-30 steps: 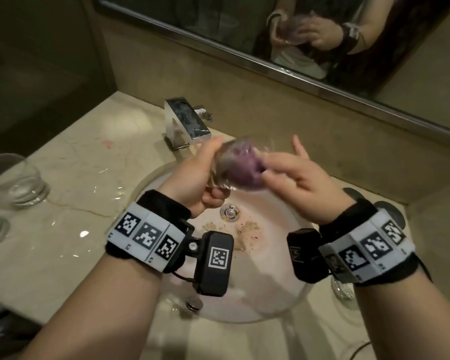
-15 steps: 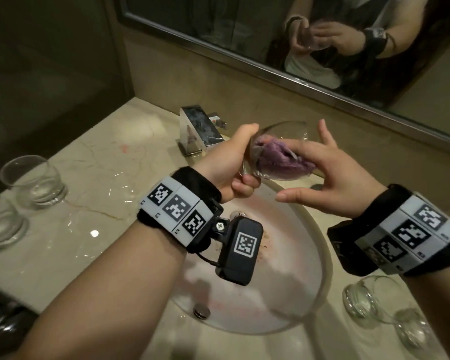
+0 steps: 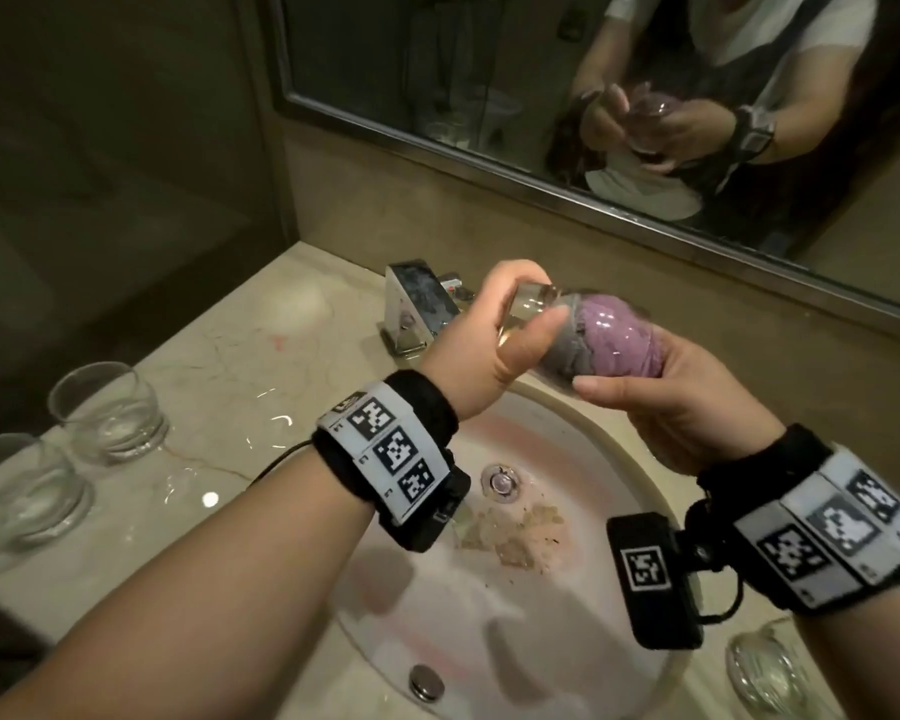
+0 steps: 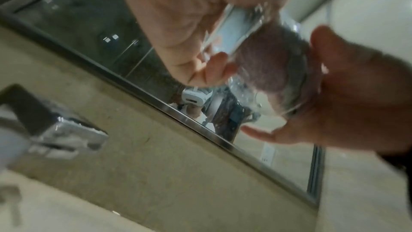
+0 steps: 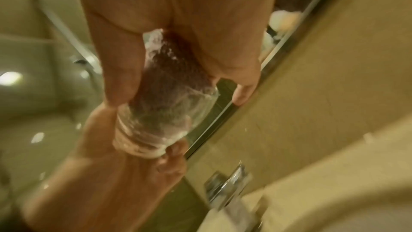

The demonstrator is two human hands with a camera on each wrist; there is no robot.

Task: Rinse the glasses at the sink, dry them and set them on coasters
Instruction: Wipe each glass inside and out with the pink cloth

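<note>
Glass [image 3: 567, 324]: on its side above the sink, between both hands, cloth stuffed inside.
Sink [image 3: 619, 449]: at 6 o'clock, under the hands.
Left hand [image 3: 489, 345]: fingers curled round the glass bottom.
Right hand [image 3: 687, 402]: fingers wrapped at the glass mouth, thumb under it.
Cloth [image 3: 614, 340]: purple and grey.
Other glasses [image 3: 107, 407]: two at 9 o'clock.

Dim bathroom. Beige marble counter [image 3: 188, 366] lower left of frame, metal-framed mirror [image 3: 437, 70] across top, tan backsplash wall [image 3: 489, 220] below it, dark wall [image 3: 100, 148] upper left.
</note>
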